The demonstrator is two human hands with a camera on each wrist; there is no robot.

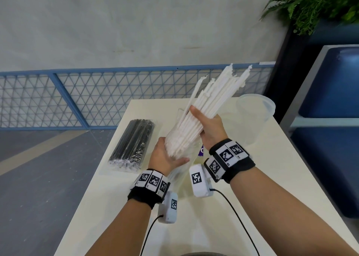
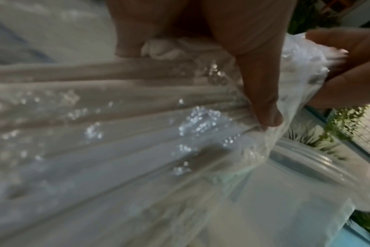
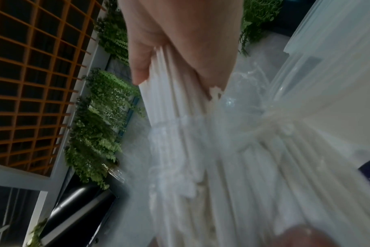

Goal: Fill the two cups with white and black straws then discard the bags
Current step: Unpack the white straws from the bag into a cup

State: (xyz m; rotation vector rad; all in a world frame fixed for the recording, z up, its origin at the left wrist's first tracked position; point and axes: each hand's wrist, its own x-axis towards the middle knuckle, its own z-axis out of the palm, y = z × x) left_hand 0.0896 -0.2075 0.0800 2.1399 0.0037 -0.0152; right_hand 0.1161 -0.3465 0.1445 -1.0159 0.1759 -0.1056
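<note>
Wrist-mounted camera units [image 1: 168, 207] with black-and-white marker bands sit on both forearms, each trailing a black cable.

Left hand [image 1: 165, 156]: fingers curled round the lower end of a clear plastic bag [image 1: 174, 139], held above the table. In the left wrist view a thumb [image 2: 262, 93] presses the crinkled film against the straws inside.

Right hand [image 1: 208, 126]: gripping the bundle of white straws [image 1: 215, 94] where it leaves the bag's open mouth. Upper ends of the bundle fan out, tilted up and away to the right.

Clear cups: 1 [image 1: 256, 111] stands on the far right part of the table, just beyond the right hand; a 2nd is not clearly separable behind the bag. The right wrist view shows a translucent cup wall [image 3: 327, 55] beside the bundle.

Black straws [image 1: 134, 143]: 1 sealed clear packet, lying flat on the table's left side, apart from both hands.

Table [image 1: 272, 178]: cream top. A small purple label [image 1: 201, 150] shows between the wrists.

Surroundings: blue mesh railing [image 1: 77, 98], a fern [image 1: 318, 5] at upper right.
</note>
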